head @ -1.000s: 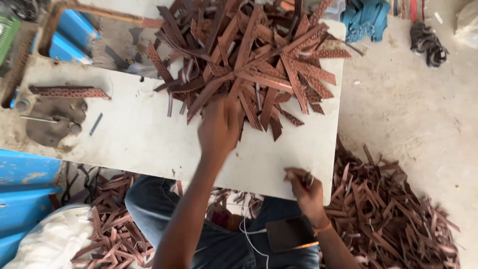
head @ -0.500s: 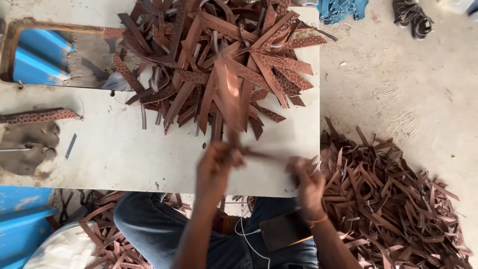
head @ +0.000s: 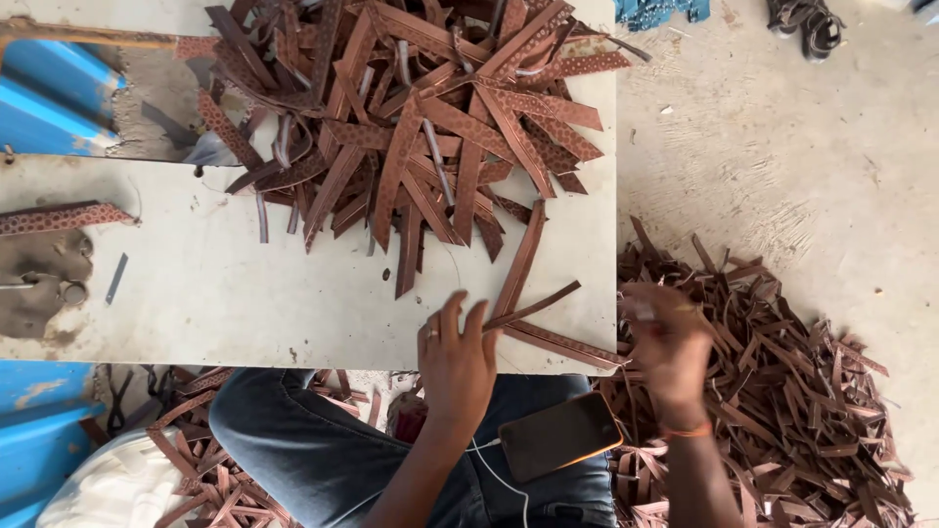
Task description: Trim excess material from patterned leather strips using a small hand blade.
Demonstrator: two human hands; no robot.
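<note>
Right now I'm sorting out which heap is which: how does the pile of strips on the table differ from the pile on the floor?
The table pile lies on the pale tabletop, ahead of the left hand; the floor pile lies on bare concrete beside the blurred right hand. The table pile's strips look longer, several dot-patterned; the floor pile's look shorter and more tangled. Both are brown strips, loosely heaped.
</note>
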